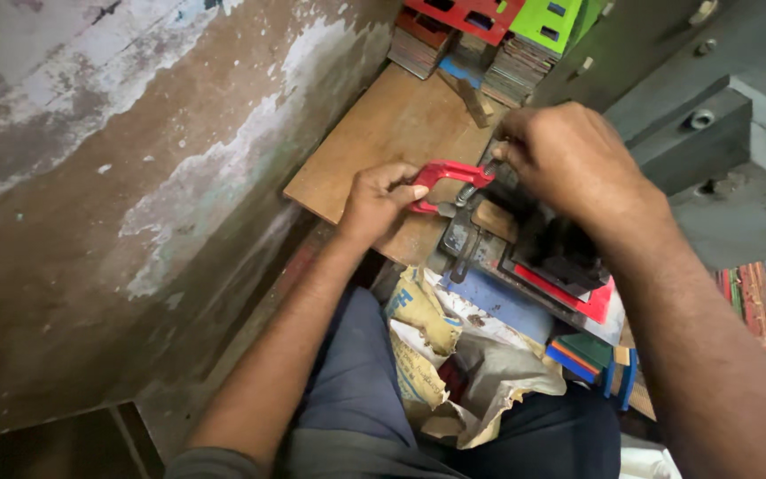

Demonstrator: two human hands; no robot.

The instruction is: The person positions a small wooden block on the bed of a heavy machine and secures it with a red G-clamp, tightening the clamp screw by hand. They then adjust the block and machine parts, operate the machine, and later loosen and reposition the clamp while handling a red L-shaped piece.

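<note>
Small red metal C-clamp [448, 180] sits at the edge of the brown wooden board [383, 133], against the dark metal press bed [525, 253]. Left hand [379, 200] grips its frame; right hand [569, 160] is closed over the screw end, fingers bunched. Risk: clamp could slip off the bed edge if the frame twists, pinching the fingers pressed against it.
</note>
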